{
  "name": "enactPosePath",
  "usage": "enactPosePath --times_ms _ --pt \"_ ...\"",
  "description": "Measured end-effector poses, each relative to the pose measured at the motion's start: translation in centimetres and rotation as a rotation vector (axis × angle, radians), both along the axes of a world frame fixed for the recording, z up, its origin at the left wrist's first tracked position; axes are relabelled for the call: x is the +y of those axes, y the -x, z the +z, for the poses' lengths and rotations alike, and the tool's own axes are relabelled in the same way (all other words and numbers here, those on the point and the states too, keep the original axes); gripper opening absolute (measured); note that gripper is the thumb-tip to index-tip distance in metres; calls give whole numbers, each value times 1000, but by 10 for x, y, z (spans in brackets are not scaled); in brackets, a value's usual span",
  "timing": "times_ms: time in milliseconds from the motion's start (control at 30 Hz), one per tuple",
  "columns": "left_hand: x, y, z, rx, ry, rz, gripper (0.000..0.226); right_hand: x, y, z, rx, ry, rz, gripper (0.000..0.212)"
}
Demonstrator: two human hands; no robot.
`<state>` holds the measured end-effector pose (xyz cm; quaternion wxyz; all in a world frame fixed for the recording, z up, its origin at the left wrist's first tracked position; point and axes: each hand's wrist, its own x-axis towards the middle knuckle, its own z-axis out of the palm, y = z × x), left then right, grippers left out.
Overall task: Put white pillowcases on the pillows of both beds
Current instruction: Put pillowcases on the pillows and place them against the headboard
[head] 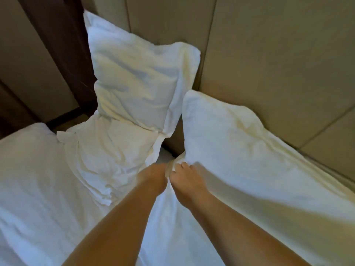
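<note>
A large white pillow in its pillowcase leans against the headboard at the right. Both my hands meet at its lower left corner: my left hand and my right hand pinch the pillowcase fabric there, fingers closed on it. Two more white pillows stand to the left, the upper one propped against the headboard, the lower one lying crumpled in front of it. Part of both hands' fingers is hidden in the fabric folds.
A beige padded headboard runs along the back and right. A dark brown curtain or panel hangs at the left beyond the bed edge. White bedding covers the mattress at the lower left.
</note>
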<state>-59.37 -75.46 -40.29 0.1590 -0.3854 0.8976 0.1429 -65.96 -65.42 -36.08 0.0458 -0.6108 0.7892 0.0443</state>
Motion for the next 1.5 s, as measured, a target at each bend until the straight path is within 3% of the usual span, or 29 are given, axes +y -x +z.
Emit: enactPosePath --times_ms 133,333,433,600,700,800,867,1000,1067,1167,1300,1433,1500 --pt "41 36 85 210 117 -93 18 50 13 66 77 110 -7 40" --pt "106 72 174 429 224 -235 51 119 48 134 153 294 -131 34" --pt "132 89 182 314 229 -342 70 157 67 148 168 311 -261 38" --pt "157 112 169 231 282 -354 64 210 93 133 160 294 -543 39" --pt "157 126 159 178 259 -399 71 223 113 102 155 269 -660 43" --pt "149 140 151 113 276 -441 75 224 122 87 119 226 -726 53" --pt "147 147 148 55 294 -437 73 221 118 90 45 142 -733 49" --pt "146 156 145 -3 294 -448 57 220 124 80 -13 191 -697 38" --pt "148 155 148 37 328 -470 43 224 122 85 -26 211 -599 30" --pt "146 149 176 142 345 -487 26 229 132 99 124 333 -447 44" --pt "138 145 230 338 369 -431 23 219 148 170 348 617 -318 17" --pt "141 152 269 628 322 -253 17 217 148 229 401 695 -388 10" --pt "145 157 274 640 314 -232 19 216 146 237 352 613 -458 10"
